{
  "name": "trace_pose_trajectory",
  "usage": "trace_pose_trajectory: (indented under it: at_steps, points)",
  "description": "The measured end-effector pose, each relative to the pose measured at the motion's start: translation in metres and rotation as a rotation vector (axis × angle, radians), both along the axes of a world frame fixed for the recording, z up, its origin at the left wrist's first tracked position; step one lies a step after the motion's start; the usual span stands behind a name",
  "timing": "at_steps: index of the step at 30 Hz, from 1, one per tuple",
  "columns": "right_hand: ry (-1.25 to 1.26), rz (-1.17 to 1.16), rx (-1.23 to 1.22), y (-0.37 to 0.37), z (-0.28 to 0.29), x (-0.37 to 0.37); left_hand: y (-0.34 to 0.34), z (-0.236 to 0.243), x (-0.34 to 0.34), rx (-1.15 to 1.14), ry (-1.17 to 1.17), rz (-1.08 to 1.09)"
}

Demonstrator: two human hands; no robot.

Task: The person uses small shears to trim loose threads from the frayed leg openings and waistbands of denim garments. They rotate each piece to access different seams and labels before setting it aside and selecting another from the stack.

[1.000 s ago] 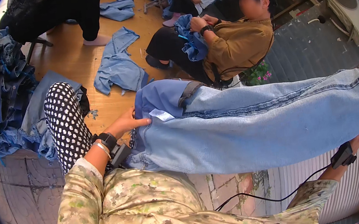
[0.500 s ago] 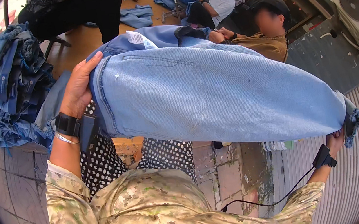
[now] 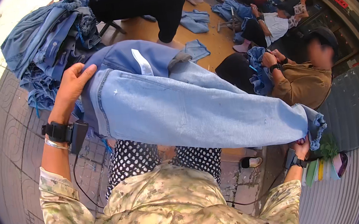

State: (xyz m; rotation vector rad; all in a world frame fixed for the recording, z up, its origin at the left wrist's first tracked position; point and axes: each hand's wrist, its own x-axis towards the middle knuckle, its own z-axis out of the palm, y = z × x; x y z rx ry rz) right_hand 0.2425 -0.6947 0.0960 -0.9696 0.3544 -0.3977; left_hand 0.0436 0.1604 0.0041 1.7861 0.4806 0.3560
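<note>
A pair of light-blue denim jeans (image 3: pixel 179 107) is stretched across in front of me, its wide end at the left and a leg running to the right. My left hand (image 3: pixel 74 85) grips the wide end, thumb on the near side and other fingers partly hidden behind the cloth. A white label (image 3: pixel 141 62) stands up from the darker blue inside. At the far end of the leg, my right hand (image 3: pixel 301 148) is closed on the cloth beside the frayed hem (image 3: pixel 317 130); its fingers are partly hidden under the fabric.
A tall pile of denim garments (image 3: pixel 48 43) stands at the left. A person in a brown top (image 3: pixel 304 79) sits at the right, handling denim. More people and denim pieces are farther back on the tan floor. A plant (image 3: pixel 328 149) stands near the ribbed wall at right.
The view has swung left, so the surroundings sit farther right. My right hand and the hem have come inward, and the jeans' layers have parted more. Both hands keep hold.
</note>
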Motion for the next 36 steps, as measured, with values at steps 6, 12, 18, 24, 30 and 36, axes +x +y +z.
trace_pose_trajectory:
  at_steps: [6, 12, 18, 24, 30, 36]
  points:
    - [0.418, -0.082, -0.05, 0.005, -0.079, -0.013, -0.037, -0.077, -0.07, -0.38, 0.249, 0.156]
    - [0.451, -0.154, -0.217, -0.017, -0.075, -0.035, -0.058, -0.089, -0.091, -0.606, 0.221, 0.157]
    - [0.429, -0.097, -0.2, 0.007, -0.046, -0.029, -0.069, -0.085, -0.098, -0.694, 0.132, 0.085]
    - [0.006, -0.094, -0.869, 0.18, 0.019, -0.041, -0.074, -0.076, -0.096, -0.624, 0.008, -0.011]
    - [-0.446, 0.518, -1.677, 0.332, 0.011, -0.067, -0.089, -0.036, -0.095, -0.498, -0.05, 0.038]
    - [-0.538, 1.379, -2.196, 0.443, -0.041, -0.119, -0.096, -0.021, -0.097, -0.322, -0.146, 0.095]
